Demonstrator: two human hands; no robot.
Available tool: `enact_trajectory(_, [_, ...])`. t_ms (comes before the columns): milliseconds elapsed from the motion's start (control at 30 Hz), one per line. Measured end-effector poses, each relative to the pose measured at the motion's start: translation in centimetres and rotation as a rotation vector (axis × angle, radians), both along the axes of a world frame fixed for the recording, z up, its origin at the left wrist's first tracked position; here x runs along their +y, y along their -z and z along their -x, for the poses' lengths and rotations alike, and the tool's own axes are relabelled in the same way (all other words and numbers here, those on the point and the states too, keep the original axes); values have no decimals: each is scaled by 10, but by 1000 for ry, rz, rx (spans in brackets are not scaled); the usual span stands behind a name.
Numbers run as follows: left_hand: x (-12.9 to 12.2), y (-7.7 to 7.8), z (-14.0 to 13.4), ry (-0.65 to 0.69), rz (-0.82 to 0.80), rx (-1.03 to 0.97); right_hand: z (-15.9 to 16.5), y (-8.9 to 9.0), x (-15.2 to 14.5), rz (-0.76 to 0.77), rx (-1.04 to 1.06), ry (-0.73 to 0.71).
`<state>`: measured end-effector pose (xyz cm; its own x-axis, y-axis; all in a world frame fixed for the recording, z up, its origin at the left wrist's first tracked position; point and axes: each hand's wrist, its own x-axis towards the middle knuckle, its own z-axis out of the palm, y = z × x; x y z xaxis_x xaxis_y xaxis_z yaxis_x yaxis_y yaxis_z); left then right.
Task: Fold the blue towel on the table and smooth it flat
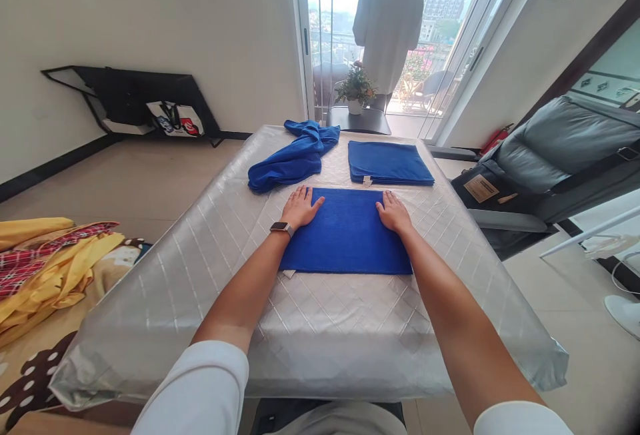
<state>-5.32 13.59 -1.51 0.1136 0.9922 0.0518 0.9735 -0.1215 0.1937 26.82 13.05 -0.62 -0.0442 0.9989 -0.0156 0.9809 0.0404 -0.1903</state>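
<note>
Silver tablecloth (pixel 200 275) spreads under the grip, and the blue cloth (pixel 347 235) lies flat between and nearside, its long axis crosswise, left to right! Left hand (pixel 299 207) and right hand (pixel 394 212) rest at its far corners, equally close, palms down, clasping nothing; white tag (pixel 289 274) peeks out nearside, left.
</note>
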Motion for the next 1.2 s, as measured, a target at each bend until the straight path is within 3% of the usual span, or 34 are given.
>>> enact_trajectory(100, [0,1,-3,-1,-14,-22,2,-3,-4,-23,-25,-12])
enact_trajectory(267, [0,0,-4,-10,-30,-59,7,-14,-23,-193,-100,-37])
enact_trajectory(467, [-1,0,-5,-20,-28,-91,7,-18,-51,-16,-107,-53])
enact_trajectory(767, [-4,-5,-6,-22,-22,-50,5,-1,-62,17,-73,-10])
enact_trajectory(933, [-21,-14,-11,-54,-244,-26,5,-1,-62,9,-51,-15])
enact_trajectory(1067, [-31,-28,-41,69,-301,-33,6,0,-62,11,-32,-19])
enact_trajectory(1200, [-36,-36,-117,289,-230,-74,6,1,-62,3,-16,-18])
